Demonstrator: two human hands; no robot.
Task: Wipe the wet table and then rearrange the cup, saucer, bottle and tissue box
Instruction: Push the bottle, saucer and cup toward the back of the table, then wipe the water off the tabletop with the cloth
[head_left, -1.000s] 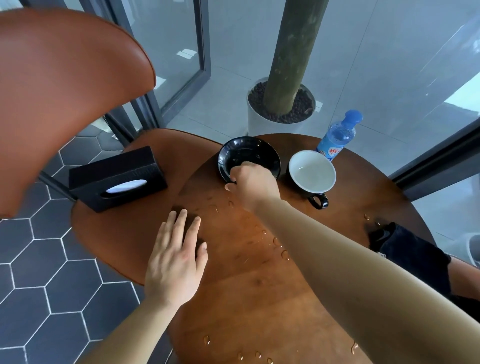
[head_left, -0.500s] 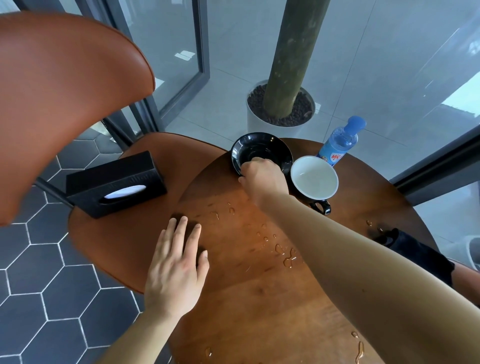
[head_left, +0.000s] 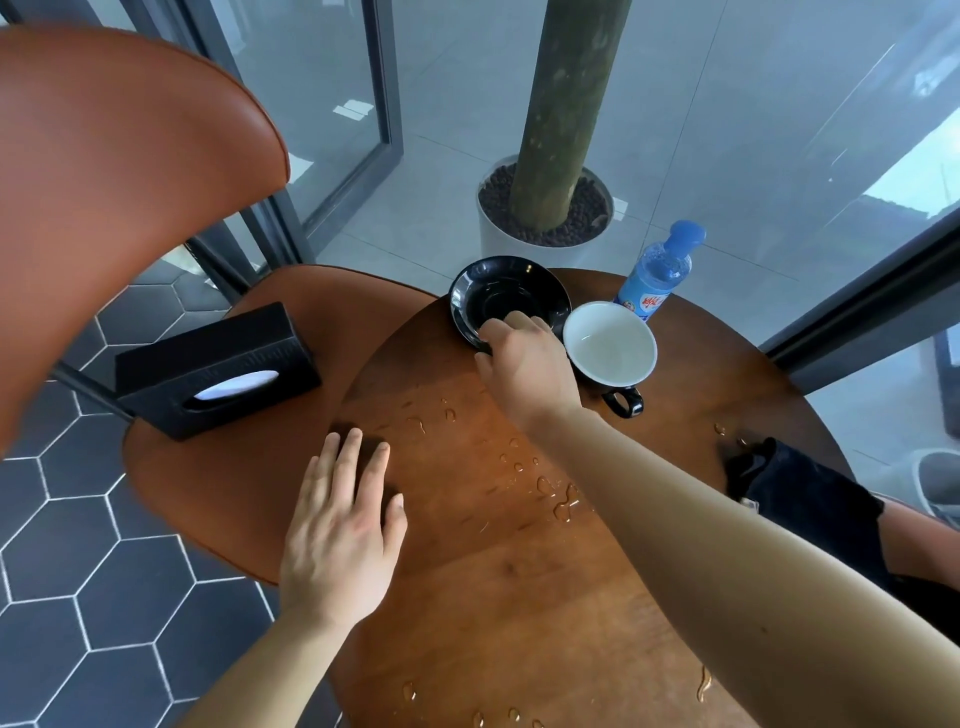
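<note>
My right hand (head_left: 524, 364) grips the near rim of a black saucer (head_left: 506, 293) at the far edge of the round wooden table (head_left: 519, 597). A black cup with a white inside (head_left: 609, 349) stands just right of the saucer, its handle toward me. A clear bottle with a blue cap (head_left: 657, 273) stands behind the cup. The black tissue box (head_left: 215, 371) rests on the brown chair seat (head_left: 218, 478) to the left. My left hand (head_left: 345, 525) lies flat and open at the table's left edge. Water drops (head_left: 545, 483) dot the tabletop.
A brown chair back (head_left: 114, 208) rises at the left. A white planter with a tree trunk (head_left: 545, 208) stands on the floor beyond the table. A dark cloth (head_left: 805, 493) lies at the table's right edge. Glass walls surround the spot.
My right hand has pushed the saucer farther away, toward the table's far edge. My left hand has stayed flat at the table's left edge.
</note>
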